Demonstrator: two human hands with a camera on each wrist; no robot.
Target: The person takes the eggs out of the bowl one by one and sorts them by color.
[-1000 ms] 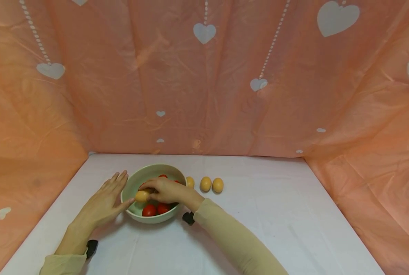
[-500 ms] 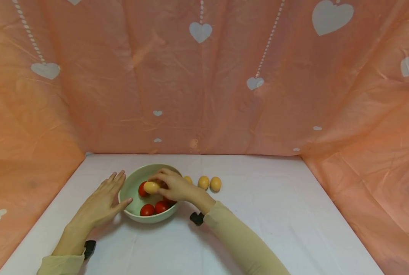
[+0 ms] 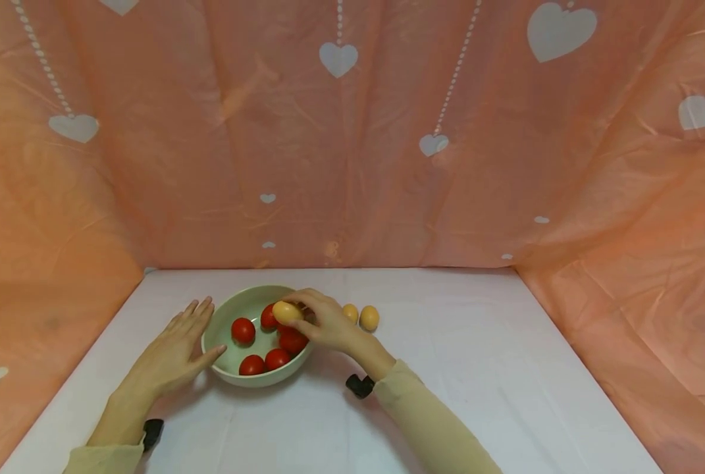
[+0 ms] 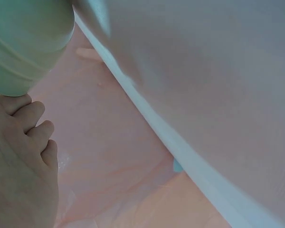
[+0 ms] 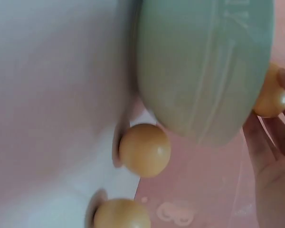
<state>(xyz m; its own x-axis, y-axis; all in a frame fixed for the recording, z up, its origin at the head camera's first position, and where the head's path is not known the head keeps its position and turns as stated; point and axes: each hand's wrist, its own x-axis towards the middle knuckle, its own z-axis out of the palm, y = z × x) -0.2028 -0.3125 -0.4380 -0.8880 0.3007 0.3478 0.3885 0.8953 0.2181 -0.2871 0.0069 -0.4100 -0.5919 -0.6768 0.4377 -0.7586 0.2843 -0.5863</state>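
One glossy yellow-orange oval object [image 3: 286, 313], pinched in right fingers [image 3: 306, 297]; left fingers [image 3: 197, 317] straight against bowl [image 3: 229, 315].

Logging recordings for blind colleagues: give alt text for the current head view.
The right hand pinches a yellow egg-shaped item over red tomatoes in a green bowl, with the left hand at the bowl's left side. Two more yellow items lie on the white table, right of the bowl.

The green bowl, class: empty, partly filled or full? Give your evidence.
Partly filled: in the head view, several red tomatoes lie in the green bowl, with gaps between some of them.
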